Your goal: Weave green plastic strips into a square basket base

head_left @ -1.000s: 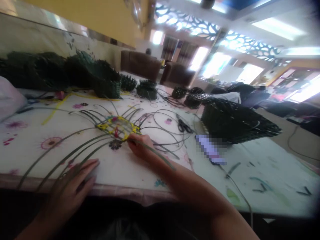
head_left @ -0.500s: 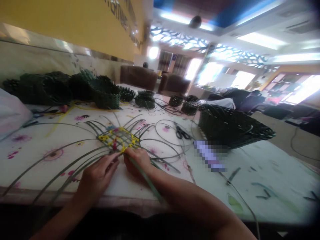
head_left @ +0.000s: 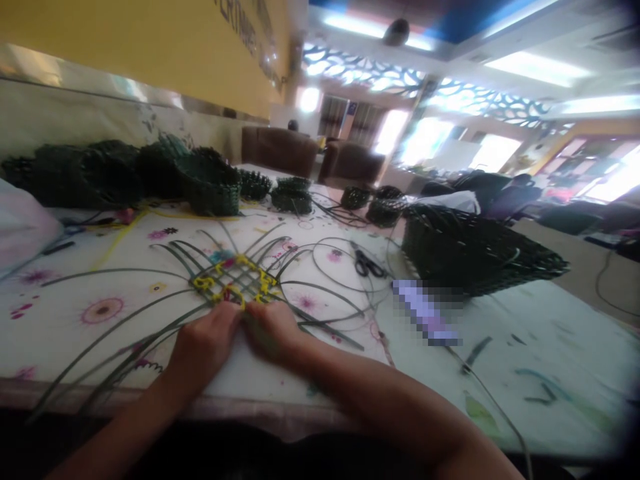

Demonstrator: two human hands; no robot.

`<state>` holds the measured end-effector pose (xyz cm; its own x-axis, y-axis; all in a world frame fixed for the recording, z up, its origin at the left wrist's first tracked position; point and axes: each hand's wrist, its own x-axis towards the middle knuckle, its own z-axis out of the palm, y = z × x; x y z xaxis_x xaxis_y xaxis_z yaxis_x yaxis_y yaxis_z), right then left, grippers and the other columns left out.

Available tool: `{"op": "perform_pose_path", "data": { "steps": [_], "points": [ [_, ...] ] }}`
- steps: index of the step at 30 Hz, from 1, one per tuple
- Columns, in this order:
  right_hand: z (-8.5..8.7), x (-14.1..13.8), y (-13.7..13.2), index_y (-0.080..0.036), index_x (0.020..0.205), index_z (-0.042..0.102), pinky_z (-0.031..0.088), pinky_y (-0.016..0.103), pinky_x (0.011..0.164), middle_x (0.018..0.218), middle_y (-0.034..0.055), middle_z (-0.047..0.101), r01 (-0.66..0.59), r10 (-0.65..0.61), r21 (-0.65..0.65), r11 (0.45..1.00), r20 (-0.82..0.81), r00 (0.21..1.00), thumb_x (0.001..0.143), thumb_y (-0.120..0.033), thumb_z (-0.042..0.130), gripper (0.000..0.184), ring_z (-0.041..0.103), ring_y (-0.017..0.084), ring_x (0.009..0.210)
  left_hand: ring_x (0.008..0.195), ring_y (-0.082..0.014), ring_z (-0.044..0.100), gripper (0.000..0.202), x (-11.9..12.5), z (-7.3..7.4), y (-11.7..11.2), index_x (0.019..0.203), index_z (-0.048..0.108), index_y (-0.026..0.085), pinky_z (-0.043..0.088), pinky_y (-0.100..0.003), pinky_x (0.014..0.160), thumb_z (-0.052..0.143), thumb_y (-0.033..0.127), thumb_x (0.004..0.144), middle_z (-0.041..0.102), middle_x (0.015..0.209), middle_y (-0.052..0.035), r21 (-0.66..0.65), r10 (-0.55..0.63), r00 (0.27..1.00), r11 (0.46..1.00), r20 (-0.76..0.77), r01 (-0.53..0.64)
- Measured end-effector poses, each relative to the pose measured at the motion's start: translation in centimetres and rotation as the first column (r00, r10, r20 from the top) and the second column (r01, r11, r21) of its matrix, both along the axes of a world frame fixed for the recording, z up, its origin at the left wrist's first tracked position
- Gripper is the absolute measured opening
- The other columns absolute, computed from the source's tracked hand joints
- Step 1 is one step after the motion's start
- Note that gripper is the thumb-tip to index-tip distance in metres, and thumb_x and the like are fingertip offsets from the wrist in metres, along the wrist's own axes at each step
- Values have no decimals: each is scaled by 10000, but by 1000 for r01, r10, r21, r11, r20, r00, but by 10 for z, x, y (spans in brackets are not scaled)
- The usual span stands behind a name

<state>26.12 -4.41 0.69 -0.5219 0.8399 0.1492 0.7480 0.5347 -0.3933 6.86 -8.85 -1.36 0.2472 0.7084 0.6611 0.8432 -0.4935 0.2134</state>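
Observation:
On the table lies a square woven basket base point(head_left: 231, 279) of dark green strips, with yellow ties round its border and long loose strips fanning out from it. My left hand point(head_left: 209, 339) is closed on the near corner of the base. Pressed up beside it, my right hand point(head_left: 273, 331) is also closed at that corner, thumbs close together. The fingertips and the exact strip they pinch are hidden behind the hands.
Black scissors point(head_left: 369, 264) lie right of the base, near a blurred-out purple item point(head_left: 425, 310). A large dark woven basket point(head_left: 475, 250) stands at right. Several finished baskets point(head_left: 210, 183) line the back. Cut strip scraps point(head_left: 477, 353) lie on the right table.
My left hand has closed in beside my right hand at the near corner. The green strip that ran back over my right forearm no longer shows clearly. The view has shifted slightly.

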Motion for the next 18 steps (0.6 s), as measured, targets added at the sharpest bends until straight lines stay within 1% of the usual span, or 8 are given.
{"op": "perform_pose_path", "data": {
  "steps": [2,4,5,7,9,11,15,18],
  "points": [
    [6,0,0,-202,874,731,307,289,656,797,37,747,-22,18,-75,997,-45,999,1027,-260,618,199,572,155,687,710,-233,771,353,-8,0,2,925,742,229,564,-300,640,528,454,1094,810,819,-50,-158,63,984,987,164,-37],
    [12,1,2,-192,871,736,342,268,682,800,25,734,-60,44,-149,987,-109,993,1025,-216,597,208,573,147,715,770,-254,799,395,-15,0,3,950,766,238,600,-314,694,578,573,1043,838,846,-46,-319,156,931,947,331,-45],
    [15,2,4,-190,892,748,358,260,694,805,19,732,-78,53,-178,981,-140,989,1014,-199,604,189,580,145,727,822,-263,812,419,-17,1,4,979,779,242,618,-321,733,593,615,1021,852,882,-44,-381,194,900,924,391,-34],
    [19,4,7,-191,973,786,385,254,719,837,15,747,-84,45,-212,974,-182,982,996,-177,615,173,605,151,756,901,-277,819,468,-20,3,5,1019,796,240,637,-336,792,602,666,997,866,947,-52,-435,223,862,900,455,-3],
    [20,5,9,-202,1097,813,413,256,758,913,25,785,-71,26,-219,973,-203,979,996,-171,610,230,646,163,814,937,-283,814,493,-20,6,6,1060,808,235,637,-348,819,594,674,994,868,994,-62,-443,204,872,896,444,16],
    [20,5,9,-216,1184,820,431,260,795,994,35,815,-63,20,-210,976,-200,980,1007,-171,594,291,679,174,877,946,-278,810,473,-20,10,7,1077,812,241,622,-346,818,575,645,1005,866,1010,-58,-437,170,904,899,392,21],
    [20,4,7,-207,1110,840,425,277,796,1008,56,834,-60,37,-194,979,-119,992,1016,-192,594,264,687,188,887,956,-255,803,393,-21,16,10,1048,785,253,599,-333,861,554,569,1011,854,1008,-40,-384,55,948,921,313,73],
    [21,1,6,-200,1091,844,402,286,767,1016,72,839,-38,26,-173,984,-69,997,1023,-203,594,259,676,190,866,853,-232,777,347,-19,22,16,1045,762,255,578,-320,791,572,539,984,835,988,-32,-388,0,962,915,274,110]
  ]
}}
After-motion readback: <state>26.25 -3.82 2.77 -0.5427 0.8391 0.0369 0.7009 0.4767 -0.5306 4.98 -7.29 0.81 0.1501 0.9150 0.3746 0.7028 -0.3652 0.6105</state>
